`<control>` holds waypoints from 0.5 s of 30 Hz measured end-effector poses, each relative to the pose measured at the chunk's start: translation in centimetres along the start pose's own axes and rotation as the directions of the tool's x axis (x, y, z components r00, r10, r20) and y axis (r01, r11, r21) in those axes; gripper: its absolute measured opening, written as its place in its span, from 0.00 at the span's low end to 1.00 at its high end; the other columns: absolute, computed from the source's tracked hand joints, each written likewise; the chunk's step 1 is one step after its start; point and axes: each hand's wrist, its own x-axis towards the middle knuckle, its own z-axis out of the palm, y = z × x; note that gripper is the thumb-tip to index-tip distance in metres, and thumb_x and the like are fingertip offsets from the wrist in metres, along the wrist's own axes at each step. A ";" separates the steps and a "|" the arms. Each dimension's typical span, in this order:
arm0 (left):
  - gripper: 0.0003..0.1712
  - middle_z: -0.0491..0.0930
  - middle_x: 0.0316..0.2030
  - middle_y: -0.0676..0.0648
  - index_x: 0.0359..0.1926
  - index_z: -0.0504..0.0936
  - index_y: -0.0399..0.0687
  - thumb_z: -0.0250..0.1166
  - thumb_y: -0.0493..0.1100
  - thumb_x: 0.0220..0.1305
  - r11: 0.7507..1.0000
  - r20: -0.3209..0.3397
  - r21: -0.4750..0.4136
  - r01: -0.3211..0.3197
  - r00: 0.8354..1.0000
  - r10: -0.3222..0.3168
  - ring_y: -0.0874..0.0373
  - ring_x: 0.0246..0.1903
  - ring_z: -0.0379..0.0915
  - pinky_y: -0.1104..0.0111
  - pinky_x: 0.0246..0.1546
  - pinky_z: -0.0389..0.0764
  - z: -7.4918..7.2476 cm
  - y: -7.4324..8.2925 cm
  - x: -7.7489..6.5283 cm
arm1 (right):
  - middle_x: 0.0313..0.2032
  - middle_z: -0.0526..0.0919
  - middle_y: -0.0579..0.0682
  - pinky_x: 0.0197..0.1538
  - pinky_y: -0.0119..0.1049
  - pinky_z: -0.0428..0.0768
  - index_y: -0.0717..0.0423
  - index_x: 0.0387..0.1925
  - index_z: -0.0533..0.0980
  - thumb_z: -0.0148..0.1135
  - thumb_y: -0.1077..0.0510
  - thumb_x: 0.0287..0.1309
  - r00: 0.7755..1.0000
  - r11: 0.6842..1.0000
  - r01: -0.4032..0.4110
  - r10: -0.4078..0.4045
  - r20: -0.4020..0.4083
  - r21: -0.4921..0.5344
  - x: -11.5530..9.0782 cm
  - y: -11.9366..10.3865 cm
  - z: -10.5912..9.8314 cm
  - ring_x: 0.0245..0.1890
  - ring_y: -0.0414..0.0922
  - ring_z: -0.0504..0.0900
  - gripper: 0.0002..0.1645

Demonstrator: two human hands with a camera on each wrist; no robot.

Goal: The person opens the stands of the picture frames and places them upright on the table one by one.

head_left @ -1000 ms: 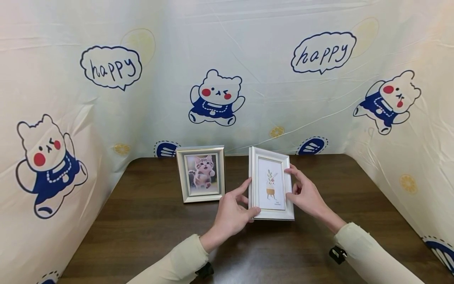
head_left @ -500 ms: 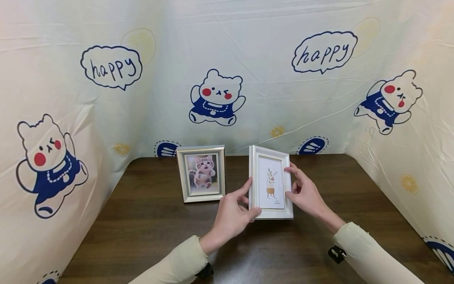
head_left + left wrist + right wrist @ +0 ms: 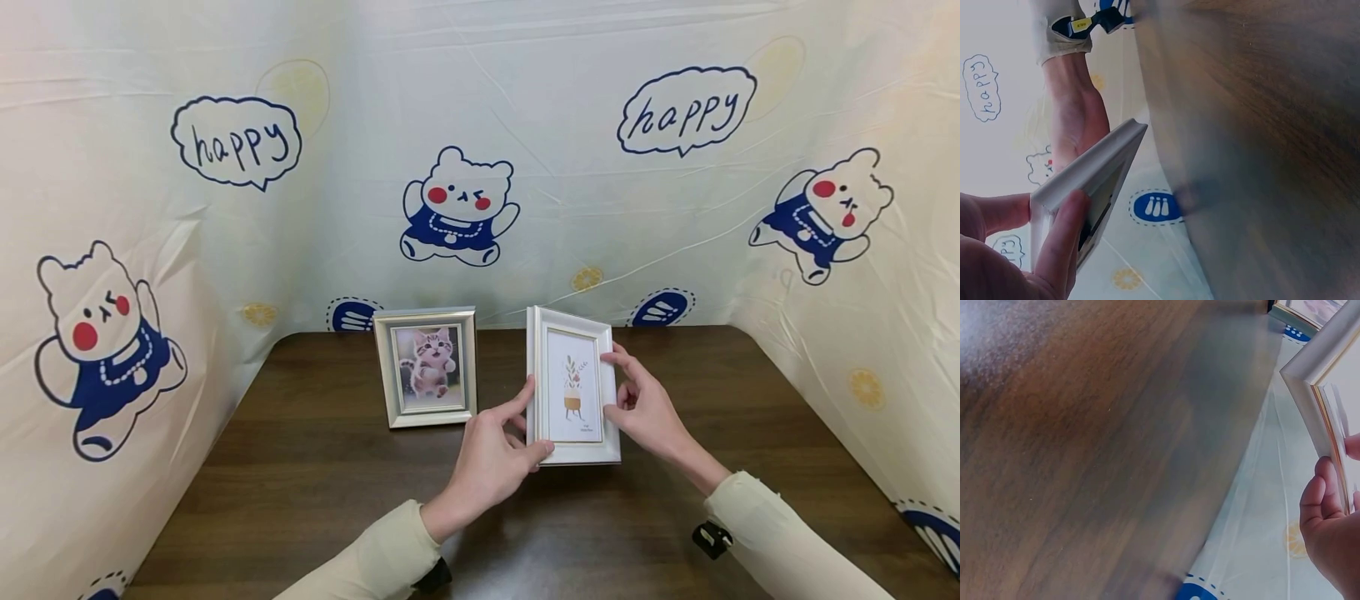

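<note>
Both hands hold a white picture frame (image 3: 573,452) with a potted-plant print, its face turned toward the head camera and slightly to the right. My left hand (image 3: 491,458) grips its lower left corner, thumb on the front and index finger along the left side. In the left wrist view, fingers (image 3: 1063,237) reach behind the frame (image 3: 1085,165). My right hand (image 3: 652,417) pinches the right edge; the right wrist view has the hand (image 3: 1335,544) with fingers curled at the frame's edge (image 3: 1307,403). The wrist views show a gap between frame and tabletop.
A second picture frame (image 3: 380,367), silver-gold with a kitten photo, stands upright on the dark wooden table (image 3: 300,467) to the left. A pale cloth (image 3: 555,208) printed with bears and "happy" bubbles hangs around the back and sides.
Almost nothing differs. The white picture frame has risen very slightly, with both hands keeping their grip; the kitten frame stays put.
</note>
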 end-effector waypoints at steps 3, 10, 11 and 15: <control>0.49 0.82 0.30 0.50 0.77 0.69 0.54 0.78 0.31 0.58 1.000 -0.009 -0.012 0.005 1.000 -0.005 0.59 0.19 0.84 0.66 0.20 0.83 0.0 0.1 -0.1 | 0.80 0.58 0.54 0.30 0.32 0.74 0.59 0.72 0.69 0.68 0.76 0.55 1.000 1.000 -0.001 0.001 0.002 -0.010 0.0 0.1 0.0 0.27 0.47 0.74 0.43; 0.49 0.81 0.30 0.50 0.78 0.69 0.54 0.78 0.30 0.57 1.000 -0.024 -0.019 -0.011 1.000 0.011 0.59 0.19 0.83 0.65 0.20 0.84 0.0 0.3 -0.3 | 0.81 0.57 0.52 0.30 0.32 0.76 0.58 0.72 0.68 0.67 0.76 0.56 1.000 1.000 0.001 -0.001 0.003 -0.017 0.2 0.1 0.0 0.28 0.48 0.75 0.43; 0.49 0.81 0.30 0.50 0.78 0.70 0.54 0.78 0.30 0.57 1.000 -0.030 -0.017 -0.021 0.999 0.020 0.59 0.19 0.83 0.65 0.20 0.84 0.0 0.3 -0.3 | 0.81 0.57 0.52 0.30 0.33 0.76 0.57 0.72 0.68 0.67 0.76 0.56 1.000 1.000 0.003 -0.003 0.004 -0.013 0.2 0.1 0.1 0.28 0.48 0.75 0.42; 0.49 0.81 0.30 0.49 0.77 0.71 0.54 0.78 0.30 0.56 0.999 -0.051 -0.012 -0.050 0.998 0.049 0.60 0.20 0.82 0.66 0.20 0.83 0.1 0.1 -0.4 | 0.81 0.56 0.52 0.31 0.32 0.75 0.57 0.72 0.68 0.67 0.76 0.56 1.000 1.000 0.007 -0.007 0.001 0.011 0.2 -0.1 0.2 0.28 0.48 0.74 0.43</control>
